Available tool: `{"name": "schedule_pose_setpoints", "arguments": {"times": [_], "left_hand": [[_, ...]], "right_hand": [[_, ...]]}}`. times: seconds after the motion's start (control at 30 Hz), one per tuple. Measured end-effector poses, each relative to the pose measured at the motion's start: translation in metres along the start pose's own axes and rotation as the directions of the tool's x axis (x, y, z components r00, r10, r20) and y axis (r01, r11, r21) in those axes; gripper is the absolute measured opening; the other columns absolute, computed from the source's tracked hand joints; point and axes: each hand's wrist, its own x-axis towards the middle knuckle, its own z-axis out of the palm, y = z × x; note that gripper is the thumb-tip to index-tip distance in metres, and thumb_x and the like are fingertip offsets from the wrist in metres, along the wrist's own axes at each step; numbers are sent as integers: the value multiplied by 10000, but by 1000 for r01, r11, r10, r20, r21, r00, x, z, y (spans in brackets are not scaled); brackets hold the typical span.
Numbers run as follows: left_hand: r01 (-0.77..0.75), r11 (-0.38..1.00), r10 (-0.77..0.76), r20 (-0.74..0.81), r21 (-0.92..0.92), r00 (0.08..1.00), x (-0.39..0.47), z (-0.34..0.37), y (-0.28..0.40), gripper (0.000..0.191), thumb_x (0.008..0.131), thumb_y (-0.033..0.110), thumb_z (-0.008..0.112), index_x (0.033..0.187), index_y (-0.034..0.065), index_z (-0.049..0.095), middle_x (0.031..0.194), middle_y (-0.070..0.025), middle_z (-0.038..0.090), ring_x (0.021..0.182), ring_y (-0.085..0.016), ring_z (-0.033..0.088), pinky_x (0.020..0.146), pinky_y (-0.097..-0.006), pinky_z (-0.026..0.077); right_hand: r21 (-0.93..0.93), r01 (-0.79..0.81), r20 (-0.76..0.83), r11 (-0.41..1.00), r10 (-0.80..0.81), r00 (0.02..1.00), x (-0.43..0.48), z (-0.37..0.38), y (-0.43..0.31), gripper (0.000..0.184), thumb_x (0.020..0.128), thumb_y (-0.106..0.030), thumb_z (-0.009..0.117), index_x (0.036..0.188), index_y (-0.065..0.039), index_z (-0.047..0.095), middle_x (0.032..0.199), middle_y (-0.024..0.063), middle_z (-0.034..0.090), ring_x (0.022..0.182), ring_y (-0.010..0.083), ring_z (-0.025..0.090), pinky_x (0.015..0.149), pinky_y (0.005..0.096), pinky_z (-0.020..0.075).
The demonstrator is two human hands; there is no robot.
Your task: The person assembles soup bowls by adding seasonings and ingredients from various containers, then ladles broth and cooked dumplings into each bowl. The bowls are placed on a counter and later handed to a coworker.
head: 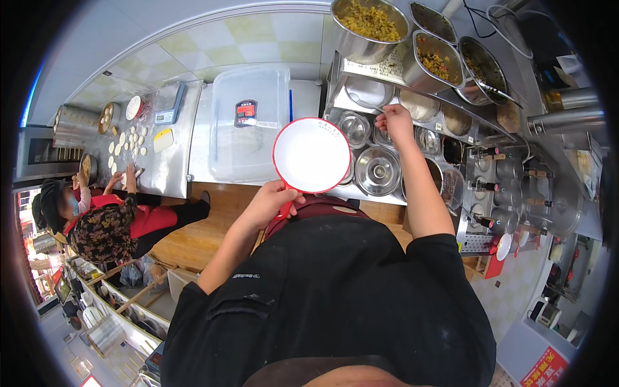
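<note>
My left hand (274, 203) grips the red handle of a white enamel pan (312, 155) with a red rim, held level near my waist. Only faint marks show inside it, near the far right edge. My right hand (396, 121) is closed on the thin handle of a utensil, whose far part reaches toward a round metal container (368, 92) under the shelf. Below that hand are glass-lidded containers; a large round glass lid (378, 171) lies nearest me. What the utensil's end touches cannot be told.
A translucent plastic bin (249, 159) stands on the counter left of the pan. Steel pots of chopped food (370, 29) stand on the shelf above. At far left, people work dough pieces (133, 138) beside a digital scale (167, 115). Several handled utensils stand at the right.
</note>
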Motion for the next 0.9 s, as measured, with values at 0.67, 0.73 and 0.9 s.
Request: {"name": "schedule_pose_setpoints", "arguments": {"times": [0.67,0.73,0.9], "left_hand": [[-79,996,74,-130,-37,989,30,34,3,197,1005,125,599,1098,-39,658,974,-121,747,651,-128,656,613,-247,534],[-81,995,73,-133,-51,988,32,37,1,203,1004,123,597,1104,-43,658,984,-130,750,655,-127,654,616,-248,533],[-60,998,58,-128,-16,990,38,39,-3,221,1003,118,595,1129,-53,656,995,-142,753,662,-126,653,621,-249,531]], "right_hand": [[171,42,105,984,-60,993,-3,-33,21,203,1055,-60,470,1196,5,601,872,94,706,660,138,652,596,266,503],[182,34,92,983,-51,994,-1,-34,22,207,1042,-51,485,1193,25,605,859,114,704,640,147,648,578,272,502],[181,43,115,983,-64,991,2,-37,23,205,1046,-52,479,1189,20,607,857,109,702,639,142,646,573,268,498]]}}
